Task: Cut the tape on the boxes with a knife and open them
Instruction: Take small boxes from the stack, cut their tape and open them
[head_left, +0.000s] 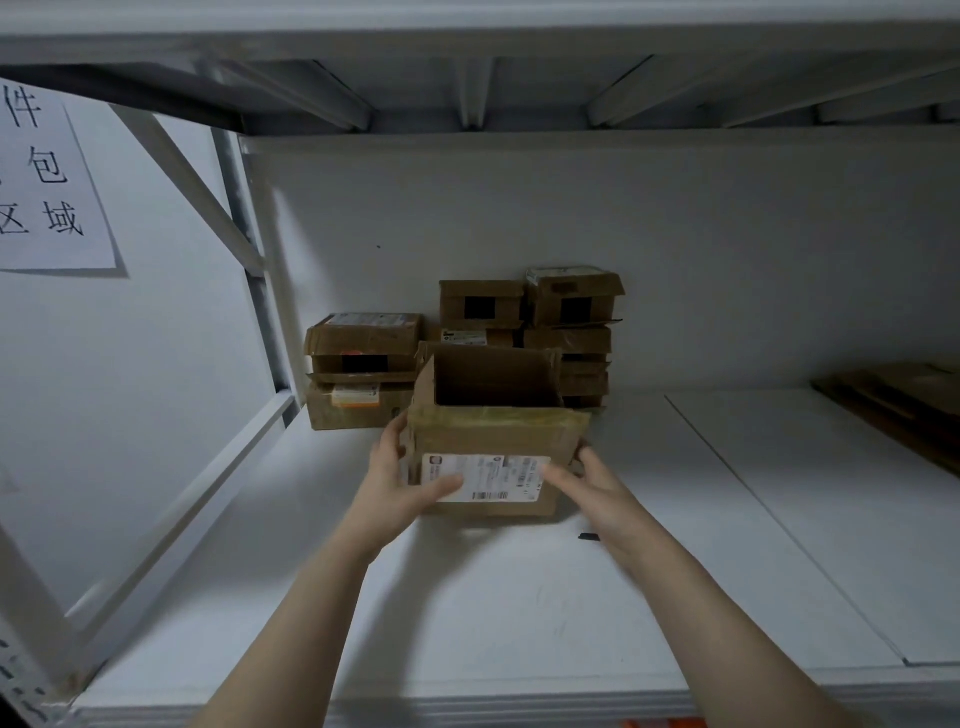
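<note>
Both forearms reach forward from the bottom of the view, and each hand grips one side of the open box (493, 441). My left hand (400, 478) wraps the left edge, thumb laid across the front onto the white shipping label (488, 478), fingers out of sight round the side. My right hand (587, 483) does the same at the right edge, thumb on the front face, fingers curled behind the corner. That box is at the middle of the white shelf (519, 597), its top flaps standing up and the dark inside showing; a strip of yellowish tape (498, 418) runs along the upper front edge. Whether its base rests on the shelf or hangs just above it, I cannot tell.

Just beside my right wrist a small dark thing (588, 537) lies on the shelf, too small to make out. Behind the box, against the back wall, more cardboard boxes are stacked: a lower pile at the left (363, 343) and a taller pile (569, 312) to its right. Flat cardboard (898, 400) lies at the far right of the shelf. A paper sign (47, 176) with large printed characters hangs on the wall at the left.
</note>
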